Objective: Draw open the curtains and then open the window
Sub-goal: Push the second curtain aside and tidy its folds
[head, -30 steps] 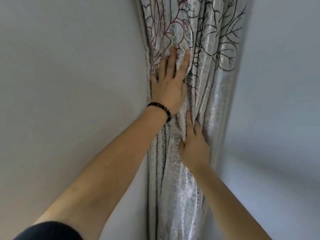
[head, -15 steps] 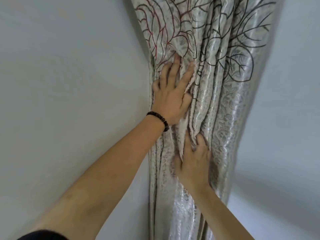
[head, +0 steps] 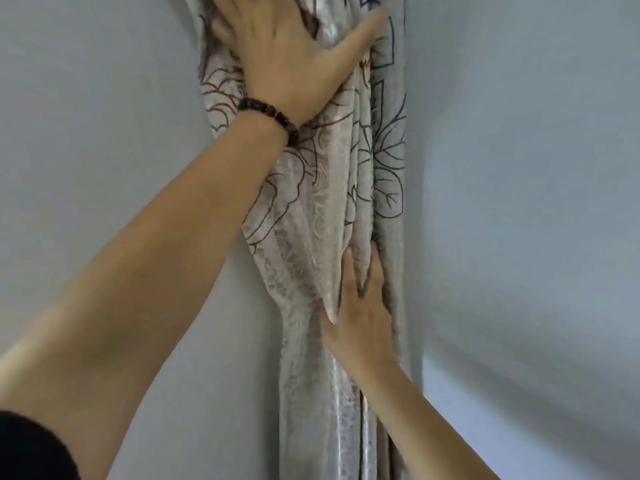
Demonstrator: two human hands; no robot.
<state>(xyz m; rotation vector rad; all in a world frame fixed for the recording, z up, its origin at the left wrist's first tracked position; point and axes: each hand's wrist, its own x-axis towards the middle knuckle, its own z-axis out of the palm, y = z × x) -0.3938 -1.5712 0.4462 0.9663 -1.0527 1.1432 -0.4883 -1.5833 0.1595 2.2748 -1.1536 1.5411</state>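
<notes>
A silvery curtain (head: 325,209) with dark leaf outlines hangs bunched in narrow folds in the corner between two walls. My left hand (head: 287,60), with a dark bead bracelet (head: 270,116) on the wrist, lies flat on the upper folds, thumb spread to the right; its fingertips are cut off by the top edge. Lower down, my right hand (head: 360,317) presses on the folds with straight fingers pushed in between them. No window is in view.
A plain grey wall (head: 104,98) fills the left side. Another plain wall (head: 519,168) fills the right, with a pale ledge or edge (head: 519,382) low on it. The curtain runs on down out of the frame.
My left hand has slid up the curtain to the top of the view, thumb now spread wide. The view has come closer and dropped. My right hand stays pressed on the lower folds.
</notes>
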